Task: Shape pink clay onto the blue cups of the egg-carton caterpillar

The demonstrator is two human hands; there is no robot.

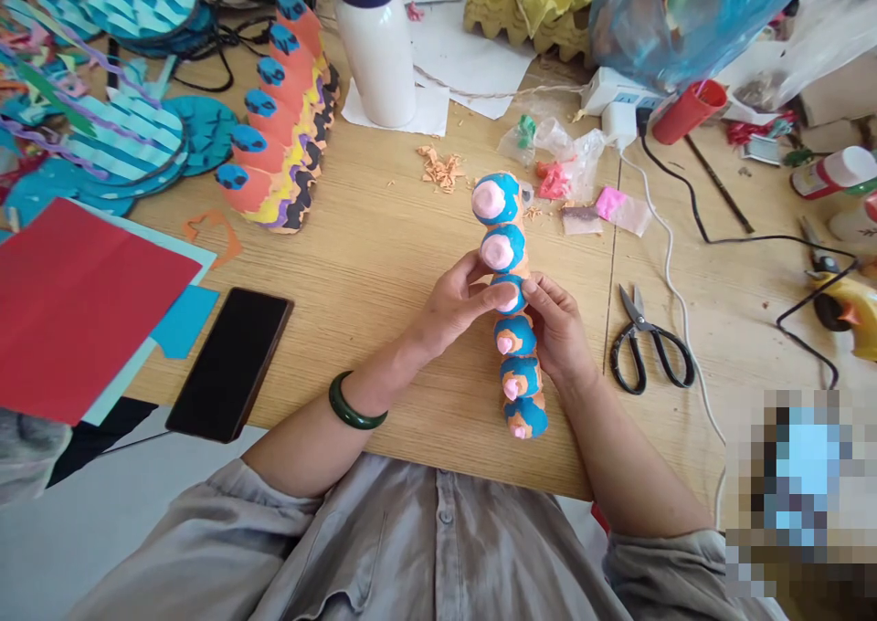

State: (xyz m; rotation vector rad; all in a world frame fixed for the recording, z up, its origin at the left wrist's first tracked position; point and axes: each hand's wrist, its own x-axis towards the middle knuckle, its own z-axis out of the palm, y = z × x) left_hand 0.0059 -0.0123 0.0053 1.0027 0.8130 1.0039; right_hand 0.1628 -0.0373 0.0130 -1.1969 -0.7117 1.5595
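A strip cut from an egg carton (517,335) stands lengthwise before me, its row of bumps covered in blue and orange with pink clay on top. The two far bumps carry broad pink caps; the nearer ones hold small pink lumps. My left hand (456,301) grips the strip from the left, thumb pressing on the pink of the third bump. From the right, my right hand (556,324) holds the same strip, its thumb at the edge of that bump. The fingers beneath the strip are partly hidden.
Black-handled scissors (640,333) lie right of my hands, beside a white cable (675,283). A phone (233,361) and red paper (89,301) lie left. Farther back are a painted carton piece (288,119), a white bottle (376,50), clay packets (558,178) and a power strip (607,91).
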